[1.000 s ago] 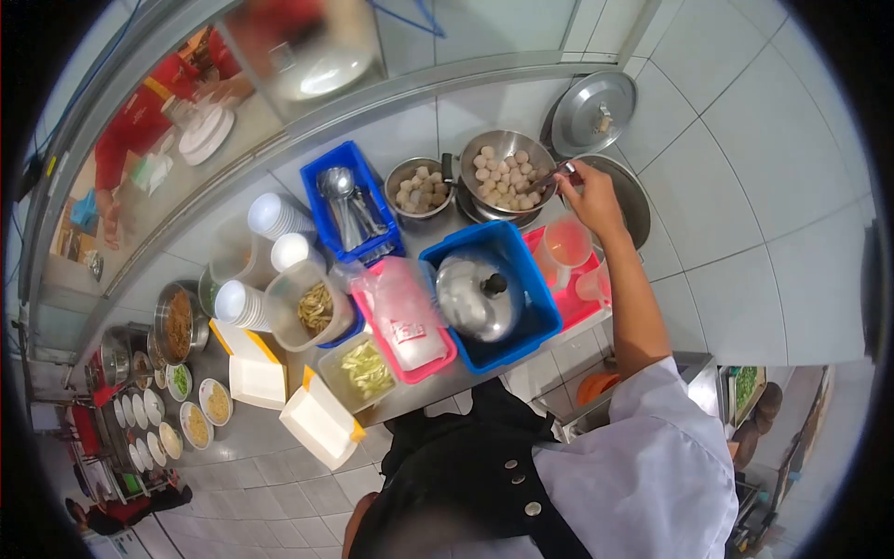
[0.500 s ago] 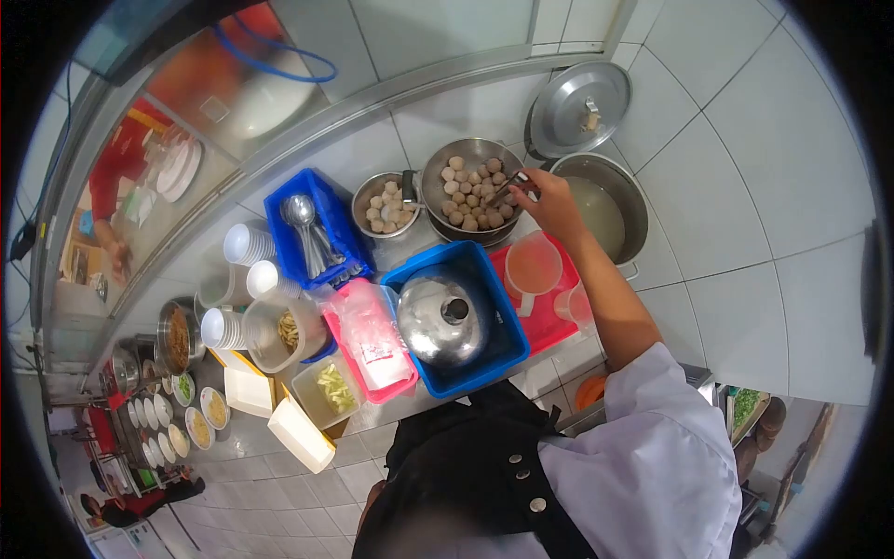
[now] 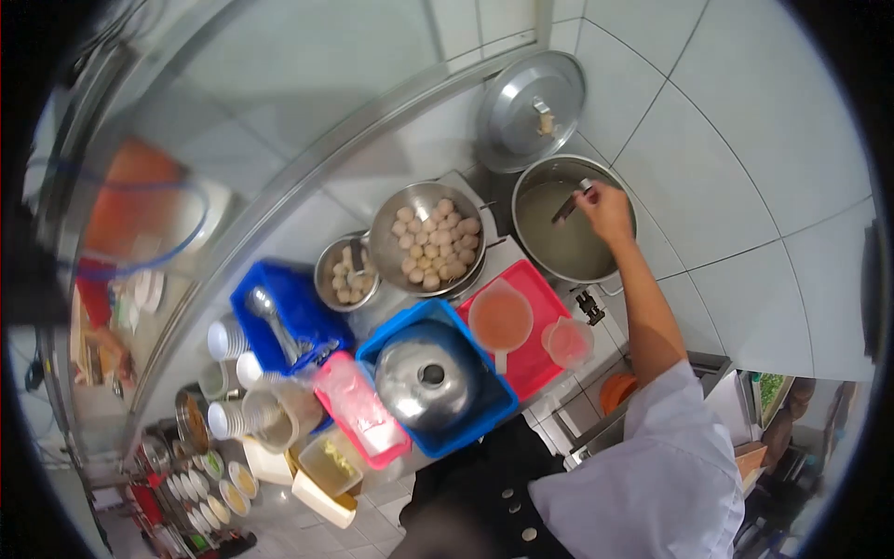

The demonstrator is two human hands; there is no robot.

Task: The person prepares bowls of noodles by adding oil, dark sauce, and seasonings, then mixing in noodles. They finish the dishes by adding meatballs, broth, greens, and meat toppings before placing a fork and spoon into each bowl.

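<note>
Holding cloudy liquid [image 3: 573, 250]: the pot [image 3: 551, 170].

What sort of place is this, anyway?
Probably a commercial kitchen or food stall. A large pot holds cloudy liquid, a metal bowl nearby holds many meatball-like balls, and stacked white tubs sit further along the counter.

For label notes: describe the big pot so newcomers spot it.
Start from the white tiled wall, upper right, then the round metal lid near it. Below the lid is the big pot, right hand over it. Unlike the neighbouring bowl of pale balls, it holds murky liquid.
</note>
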